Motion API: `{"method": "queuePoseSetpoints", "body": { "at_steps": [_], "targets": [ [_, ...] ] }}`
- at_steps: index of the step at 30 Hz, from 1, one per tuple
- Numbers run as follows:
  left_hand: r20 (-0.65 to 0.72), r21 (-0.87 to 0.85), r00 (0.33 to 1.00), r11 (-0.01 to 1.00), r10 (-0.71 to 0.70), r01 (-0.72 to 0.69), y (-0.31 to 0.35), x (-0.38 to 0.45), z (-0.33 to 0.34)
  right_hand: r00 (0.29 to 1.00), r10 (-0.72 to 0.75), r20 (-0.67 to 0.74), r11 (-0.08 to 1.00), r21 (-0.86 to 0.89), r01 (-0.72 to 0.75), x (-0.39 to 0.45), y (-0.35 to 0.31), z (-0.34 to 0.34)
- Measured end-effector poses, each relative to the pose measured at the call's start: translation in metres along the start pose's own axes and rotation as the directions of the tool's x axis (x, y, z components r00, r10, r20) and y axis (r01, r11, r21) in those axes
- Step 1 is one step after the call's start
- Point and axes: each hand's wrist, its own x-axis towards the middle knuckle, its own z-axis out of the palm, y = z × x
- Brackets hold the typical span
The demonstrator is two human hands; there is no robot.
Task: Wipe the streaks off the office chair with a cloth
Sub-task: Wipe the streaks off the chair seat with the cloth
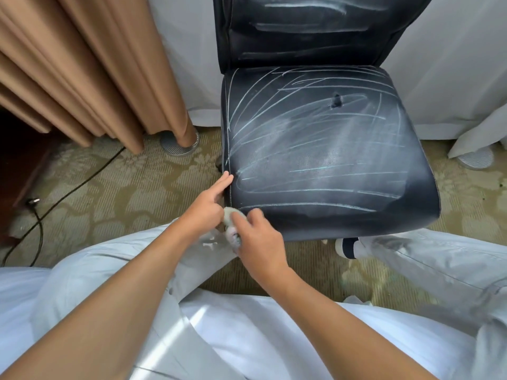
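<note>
Here, at mid-frame, the right hand [258,242] bunches a small soft cloth [231,215] at the chair [315,149] seat's lower-left corner. The left hand [208,204] rests straight fingers on the seat edge. Limp and light, the cloth probably handles best wadded.

I count one office chair [326,149] in front of me, its dark seat and backrest covered in more pale streaks [301,138] than I can number. There is one small hole [336,100] in the seat. I have two hands in view: my left hand [208,204] and my right hand [260,242], with one cloth [233,216] between them. One tan curtain [90,69] hangs at the left. Two round floor vents [179,142] show on the carpet, one black cable [68,193] with one plug [33,201], and one shoe [348,246].
</note>
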Motion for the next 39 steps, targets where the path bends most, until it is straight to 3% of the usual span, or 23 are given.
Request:
{"method": "queuePoseSetpoints", "body": {
  "at_steps": [3,7,9,12,16,19,21,23,26,29,31,34,36,39],
  "targets": [
    [0.035,0.214,0.998,0.975,0.057,-0.063,0.001,-0.005,0.005,0.948,0.269,-0.170,0.963,0.031,-0.268,-0.004,0.036,-0.028],
    [0.169,0.408,0.985,0.906,0.042,-0.109,-0.002,-0.018,0.015,0.919,0.333,-0.210,0.941,0.012,-0.338,-0.006,0.051,-0.041],
    [0.194,0.457,0.978,0.875,0.073,-0.156,-0.009,-0.019,0.017,0.958,0.245,-0.150,0.969,-0.003,-0.248,-0.001,0.031,-0.027],
    [0.180,0.487,0.970,0.842,0.165,-0.234,-0.015,-0.018,0.018,0.999,-0.009,-0.041,1.000,0.003,0.009,0.001,0.005,-0.004],
    [0.114,0.497,0.973,0.836,0.201,-0.231,-0.016,-0.020,0.022,0.997,-0.065,0.041,0.997,-0.043,0.067,-0.001,0.015,-0.016],
    [0.082,0.494,0.981,0.847,0.178,-0.195,-0.016,-0.021,0.030,0.991,0.114,-0.070,0.990,-0.071,-0.119,-0.016,0.070,-0.051],
    [0.071,0.555,0.983,0.812,0.170,-0.180,-0.015,-0.021,0.037,0.944,0.272,-0.189,0.948,-0.118,-0.296,-0.032,0.126,-0.081],
    [0.018,0.673,0.989,0.730,0.145,-0.120,-0.011,-0.022,0.046,0.857,0.444,-0.263,0.867,-0.115,-0.485,-0.047,0.173,-0.110],
    [-0.053,0.889,0.965,0.452,0.258,-0.072,0.002,-0.026,0.068,0.800,0.531,-0.278,0.820,-0.066,-0.568,-0.054,0.196,-0.120],
    [0.165,0.926,0.844,0.214,0.511,-0.310,0.006,-0.033,0.108,0.752,0.580,-0.312,0.799,0.041,-0.600,-0.049,0.183,-0.103],
    [0.276,0.903,0.804,0.143,0.527,-0.404,0.000,-0.034,0.133,0.715,0.629,-0.305,0.773,0.146,-0.618,-0.046,0.170,-0.094],
    [0.249,0.929,0.867,0.146,0.432,-0.340,-0.014,-0.030,0.148,0.677,0.660,-0.325,0.740,0.128,-0.660,-0.047,0.153,-0.088],
    [0.234,0.945,0.877,0.114,0.419,-0.307,-0.018,-0.028,0.147,0.699,0.619,-0.359,0.768,0.089,-0.634,-0.045,0.139,-0.083],
    [0.225,0.943,0.846,0.112,0.484,-0.315,-0.025,-0.024,0.145,0.866,0.378,-0.328,0.907,-0.057,-0.418,-0.037,0.110,-0.065]
  ]
}}
